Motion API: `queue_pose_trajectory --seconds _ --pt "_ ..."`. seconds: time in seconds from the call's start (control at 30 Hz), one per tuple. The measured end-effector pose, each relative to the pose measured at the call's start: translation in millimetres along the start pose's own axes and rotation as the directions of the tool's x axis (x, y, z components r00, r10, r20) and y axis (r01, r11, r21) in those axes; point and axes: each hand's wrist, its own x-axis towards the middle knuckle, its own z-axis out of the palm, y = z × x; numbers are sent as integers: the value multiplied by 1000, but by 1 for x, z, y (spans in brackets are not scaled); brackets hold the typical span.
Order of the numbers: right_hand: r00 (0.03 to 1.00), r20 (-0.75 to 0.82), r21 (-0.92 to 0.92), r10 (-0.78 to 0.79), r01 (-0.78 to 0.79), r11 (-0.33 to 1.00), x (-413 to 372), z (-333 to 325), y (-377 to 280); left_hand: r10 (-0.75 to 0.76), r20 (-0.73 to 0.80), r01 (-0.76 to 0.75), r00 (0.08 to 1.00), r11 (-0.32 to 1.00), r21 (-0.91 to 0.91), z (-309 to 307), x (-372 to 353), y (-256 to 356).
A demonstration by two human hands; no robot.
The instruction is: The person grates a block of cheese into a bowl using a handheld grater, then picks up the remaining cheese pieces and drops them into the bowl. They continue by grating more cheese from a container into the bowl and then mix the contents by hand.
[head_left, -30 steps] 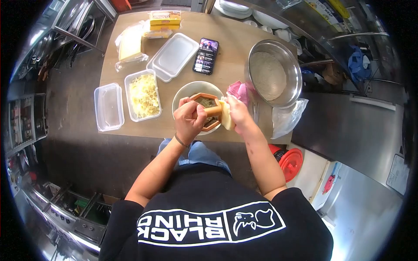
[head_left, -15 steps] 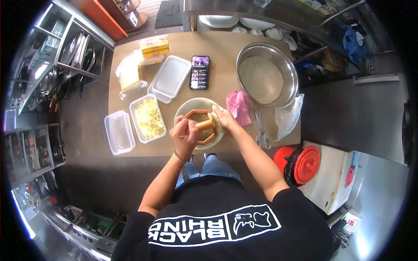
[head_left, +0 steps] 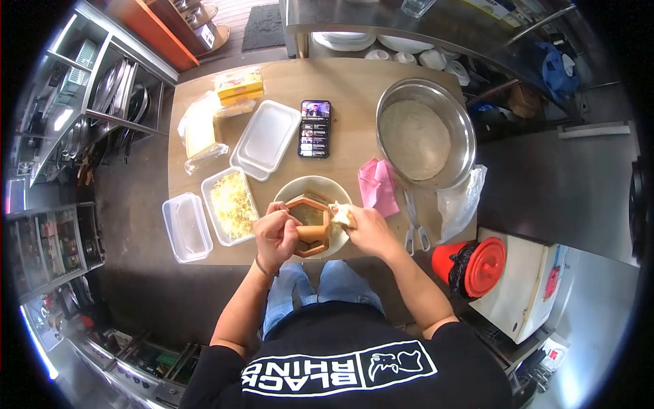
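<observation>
My left hand is closed around an orange-brown octagonal frame with a thick, round wooden handle. It is held tilted over a pale round bowl, whose contents are partly hidden below. My right hand grips a pale, uneven lump at the frame's right side; its kind I cannot tell. Left of the bowl, a plastic tub holds pale yellow shreds. A folded pink cloth lies just beyond my right hand.
A large steel bowl holds a pale doughy mass. Scissors and a plastic bag lie at the right. Also on the table are a phone, a white lidded container, an empty tub, and a wrapped pale yellow block.
The view has shifted, so the table sits lower. My right hand has come lower along the frame's right side, with the pale lump showing more. My left hand keeps its hold.
</observation>
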Motion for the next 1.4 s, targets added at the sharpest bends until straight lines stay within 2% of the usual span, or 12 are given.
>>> queue_pose_trajectory --seconds 0.1,0.23,0.33,0.47,0.53,0.67,0.73,0.8,0.9,1.13,1.37,1.4 --pt "979 -49 -200 -199 186 962 -18 -18 -41 4 0 -4 1000 1000 8 3 -2 -2" --pt "999 -28 -317 22 -30 948 -7 14 -23 11 -5 -11 1000 1000 5 7 1 0" --pt "989 -71 -407 -128 89 909 4 33 4 5 -3 -5 1000 1000 3 5 -1 -1" --pt "995 -82 -439 -54 12 898 5 53 23 -17 15 17 1000 1000 9 5 0 2" --pt "959 -196 -416 -206 109 903 3 62 32 -23 4 23 1000 1000 4 6 2 4" --pt "981 -142 -398 -135 69 915 8 57 30 10 -12 -10 1000 1000 18 2 4 -2" --pt "986 -106 -566 -131 48 823 -3 42 11 -2 -26 2 1000 1000 -1 5 -1 -3" --pt "987 -64 -595 -150 83 799 -10 28 -6 -73 18 73 997 997 -1 2 -3 -5" --pt "982 -116 -558 -151 61 827 -14 14 -41 -39 -26 39 999 999 -25 1 0 0" --pt "984 -91 -501 -151 86 861 0 34 -21 40 -76 -47 996 994 -99 1 0 -4" --pt "963 -159 -519 -216 104 848 8 34 -15 15 -118 -19 993 999 -27 -5 -1 -4" --pt "953 -117 -500 -279 187 846 9 30 -15 31 -93 -33 995 999 -27 -5 -1 -3"
